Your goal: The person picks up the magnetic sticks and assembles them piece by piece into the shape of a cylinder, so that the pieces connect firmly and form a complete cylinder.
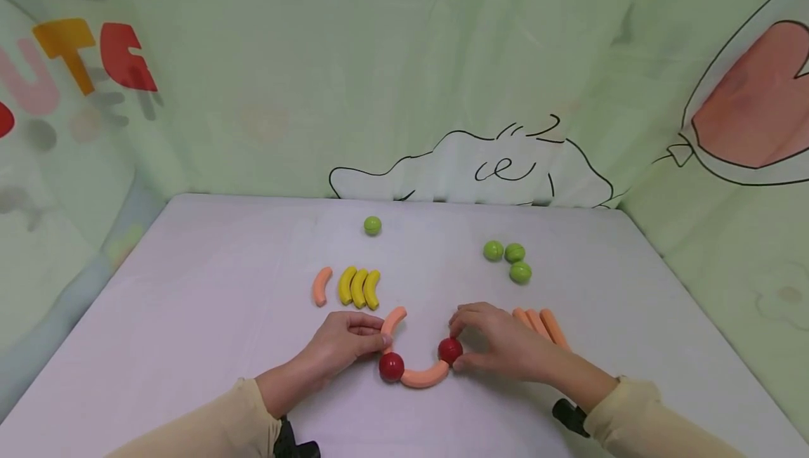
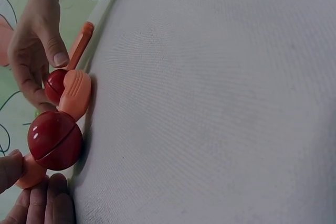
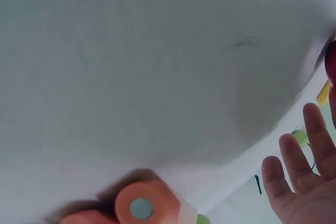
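My left hand [image 1: 347,342] pinches a curved orange toy building stick [image 1: 395,320] between thumb and fingers. That stick's near end meets a red ball [image 1: 392,367], which shows a seam round its middle in the left wrist view. From this ball another curved orange stick [image 1: 425,376] runs right to a second red ball [image 1: 451,350], so the pieces form an open U lying on the table. My right hand [image 1: 499,342] holds the second ball between thumb and index finger. Its other fingers [image 3: 296,163] are spread in the right wrist view.
Beyond my left hand lie a loose curved orange stick [image 1: 321,286] and several yellow curved sticks [image 1: 358,287]. A green ball [image 1: 373,225] sits at the back, with three more green balls [image 1: 515,253] farther right. Straight orange sticks [image 1: 542,324] lie behind my right hand on the white table [image 1: 221,289].
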